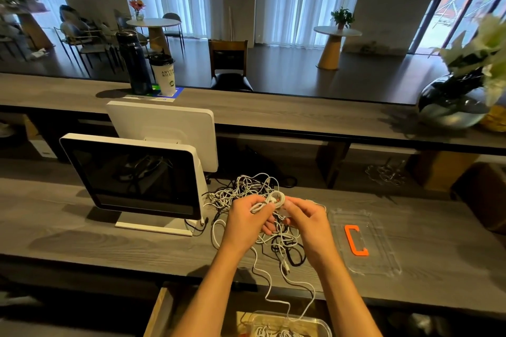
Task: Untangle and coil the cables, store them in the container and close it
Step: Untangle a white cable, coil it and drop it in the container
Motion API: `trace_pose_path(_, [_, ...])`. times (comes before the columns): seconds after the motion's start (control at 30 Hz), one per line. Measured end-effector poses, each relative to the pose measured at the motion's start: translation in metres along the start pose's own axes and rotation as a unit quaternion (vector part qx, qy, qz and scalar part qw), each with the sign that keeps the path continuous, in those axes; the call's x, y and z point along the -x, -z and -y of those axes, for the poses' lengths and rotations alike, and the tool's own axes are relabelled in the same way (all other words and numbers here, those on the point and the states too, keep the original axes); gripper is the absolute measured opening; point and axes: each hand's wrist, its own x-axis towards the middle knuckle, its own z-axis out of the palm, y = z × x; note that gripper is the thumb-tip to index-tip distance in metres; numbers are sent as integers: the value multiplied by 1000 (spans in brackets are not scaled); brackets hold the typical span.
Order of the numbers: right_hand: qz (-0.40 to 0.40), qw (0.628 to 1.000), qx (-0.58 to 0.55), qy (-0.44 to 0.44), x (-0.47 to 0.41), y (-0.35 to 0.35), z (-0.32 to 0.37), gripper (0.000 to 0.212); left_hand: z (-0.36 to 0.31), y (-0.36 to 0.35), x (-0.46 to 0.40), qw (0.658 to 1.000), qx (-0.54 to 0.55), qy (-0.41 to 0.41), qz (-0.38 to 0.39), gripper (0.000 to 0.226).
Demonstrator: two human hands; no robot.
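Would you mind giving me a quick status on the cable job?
Left hand and right hand both gripping a white coil. Tangled cables still heaped on counter. Container open below, lid lying to the right. Nothing obstructing.

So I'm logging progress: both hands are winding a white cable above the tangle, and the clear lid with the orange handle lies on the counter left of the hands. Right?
Not quite. The head view shows the lid lying on the counter right of the hands, not left. The rest holds: the left hand and right hand hold a white cable above the tangle.
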Motion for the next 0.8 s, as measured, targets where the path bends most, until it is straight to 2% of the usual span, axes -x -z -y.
trace_pose_path(0.07, [-7, 1000, 12, 2, 0, -1, -1, 20, 4, -3, 0, 1000, -7, 10, -9, 12])
trace_pose_path(0.17, [-44, 998, -15, -44, -2, -5, -5, 14, 8, -7, 0, 999, -36, 11, -18, 11])
trace_pose_path(0.27, [-66, 995, -28, -75, -1, -4, -11, 13, 12, -8, -1, 999, -27, 19, 25, 8])
trace_pose_path(0.4, [-62, 989, -73, -115, 1, -2, -18, 12, 15, -12, -2, 993, 32, 108, 36, 15])
trace_pose_path(0.53, [-92, 976, -118, -158, 3, 5, -38, 11, 29, -20, 3, 966, 147, 209, 32, 27])
trace_pose_path(0.63, [-93, 969, -127, -188, 11, 14, -65, 9, 52, -30, 10, 964, 115, 237, 37, 16])
trace_pose_path(0.7, [-96, 961, -136, -220, 20, 21, -87, 16, 73, -40, 19, 961, 91, 259, 35, 9])
trace_pose_path(0.8, [-136, 937, -159, -281, 36, 30, -120, 20, 103, -54, 36, 948, 73, 308, 2, 4])
